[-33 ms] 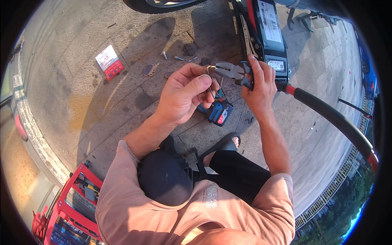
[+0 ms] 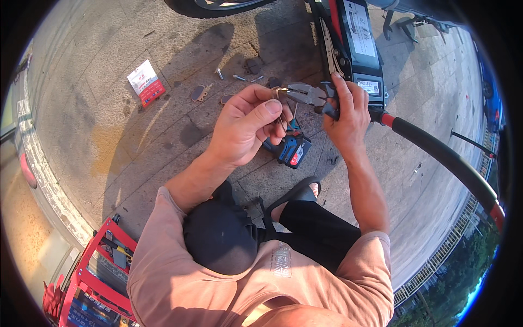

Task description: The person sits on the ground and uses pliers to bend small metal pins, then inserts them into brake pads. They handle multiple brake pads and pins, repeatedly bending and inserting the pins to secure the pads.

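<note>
My right hand (image 2: 348, 111) is closed around the dark handles of a pair of combination pliers (image 2: 309, 95), whose jaws point left. At the jaw tips is a small, thin, brass-coloured metal piece (image 2: 282, 91). My left hand (image 2: 245, 125) pinches that piece between thumb and fingers, directly beside the jaws. Its full shape is hidden by the fingers. Below my hands, a blue and black cordless power tool (image 2: 292, 150) lies on the paving, partly covered by my left fingers. Beyond my left hand lie a brake pad (image 2: 199, 94) and a bolt (image 2: 219, 73).
A red and white packet (image 2: 146, 83) lies on the paving at the left. A floor jack (image 2: 359, 38) stands at the far right, its long black handle (image 2: 436, 147) sweeping right. A tyre (image 2: 218, 7) shows at the top edge. A red cart (image 2: 87, 280) stands lower left.
</note>
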Available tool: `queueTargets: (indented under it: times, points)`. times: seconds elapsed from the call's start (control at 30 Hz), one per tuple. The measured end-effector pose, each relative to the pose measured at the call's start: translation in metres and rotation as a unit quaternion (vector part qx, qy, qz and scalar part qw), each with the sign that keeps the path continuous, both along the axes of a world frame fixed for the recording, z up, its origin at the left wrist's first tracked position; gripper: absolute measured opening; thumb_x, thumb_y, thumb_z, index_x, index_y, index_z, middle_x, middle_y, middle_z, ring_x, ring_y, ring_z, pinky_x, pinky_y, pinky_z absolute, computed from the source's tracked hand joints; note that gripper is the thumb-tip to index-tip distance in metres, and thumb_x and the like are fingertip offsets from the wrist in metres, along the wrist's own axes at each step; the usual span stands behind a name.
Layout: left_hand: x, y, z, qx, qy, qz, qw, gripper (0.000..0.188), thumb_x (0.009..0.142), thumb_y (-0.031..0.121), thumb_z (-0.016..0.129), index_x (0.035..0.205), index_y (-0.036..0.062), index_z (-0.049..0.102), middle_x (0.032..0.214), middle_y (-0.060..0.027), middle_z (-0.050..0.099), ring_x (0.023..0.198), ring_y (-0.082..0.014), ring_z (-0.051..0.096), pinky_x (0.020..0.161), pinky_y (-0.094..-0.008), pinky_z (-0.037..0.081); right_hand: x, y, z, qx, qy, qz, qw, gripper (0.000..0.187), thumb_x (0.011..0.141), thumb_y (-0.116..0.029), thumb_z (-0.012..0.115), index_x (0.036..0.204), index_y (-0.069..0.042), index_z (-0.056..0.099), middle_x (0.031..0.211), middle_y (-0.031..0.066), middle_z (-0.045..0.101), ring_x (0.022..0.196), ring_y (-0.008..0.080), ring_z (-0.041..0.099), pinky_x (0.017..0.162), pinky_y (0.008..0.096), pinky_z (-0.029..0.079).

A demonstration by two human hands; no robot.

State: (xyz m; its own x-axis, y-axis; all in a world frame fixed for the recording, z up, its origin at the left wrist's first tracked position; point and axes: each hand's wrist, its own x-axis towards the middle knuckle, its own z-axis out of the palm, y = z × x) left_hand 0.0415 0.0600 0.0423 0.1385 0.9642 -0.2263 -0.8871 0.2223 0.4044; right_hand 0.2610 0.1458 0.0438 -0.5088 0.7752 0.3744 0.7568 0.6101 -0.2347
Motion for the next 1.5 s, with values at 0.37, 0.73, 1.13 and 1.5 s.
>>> queueTargets:
  times: [0.37,0.73,1.13,1.5]
  points:
    - [0.001,0.001,-0.001,0.011,-0.011,-0.033,0.999,0.015,0.098,0.015,0.058,0.108,0.0040,0.059,0.087,-0.0149,0.066,0.066,-0.0126,0.063,0.048,-0.0244,0.047,0.006,0.006,0.013,-0.011,-0.004,0.003,1.000,0.066,0.065,0.004,0.074,0.125,-0.018,0.062,0.104,0.0052,0.059,0.093,0.0276,0.059,0.071,0.0391,0.051]
    - [-0.001,-0.002,0.002,0.009,-0.016,-0.042,0.999,0.014,0.098,0.012,0.055,0.109,0.0048,0.059,0.085,-0.0149,0.064,0.061,-0.0123,0.060,0.044,-0.0220,0.045,0.005,0.006,0.024,-0.026,-0.008,0.009,1.000,0.056,0.067,0.004,0.072,0.118,-0.017,0.063,0.101,0.0044,0.061,0.090,0.0272,0.059,0.070,0.0396,0.050]
    - [-0.002,-0.003,0.003,0.018,-0.011,-0.053,0.998,0.014,0.097,0.011,0.055,0.107,0.0028,0.058,0.083,-0.0155,0.064,0.059,-0.0115,0.060,0.044,-0.0217,0.046,0.008,0.009,0.035,-0.024,-0.012,0.021,0.999,0.048,0.070,0.002,0.071,0.115,-0.016,0.065,0.098,0.0056,0.061,0.087,0.0286,0.060,0.070,0.0402,0.050]
    - [0.000,-0.004,0.003,0.049,-0.039,-0.051,0.997,0.014,0.096,0.011,0.057,0.106,0.0027,0.057,0.085,-0.0160,0.065,0.060,-0.0123,0.061,0.046,-0.0232,0.049,0.006,0.008,0.041,-0.046,0.009,0.025,0.999,0.047,0.070,0.004,0.070,0.114,-0.013,0.066,0.099,0.0068,0.062,0.089,0.0294,0.060,0.073,0.0401,0.050]
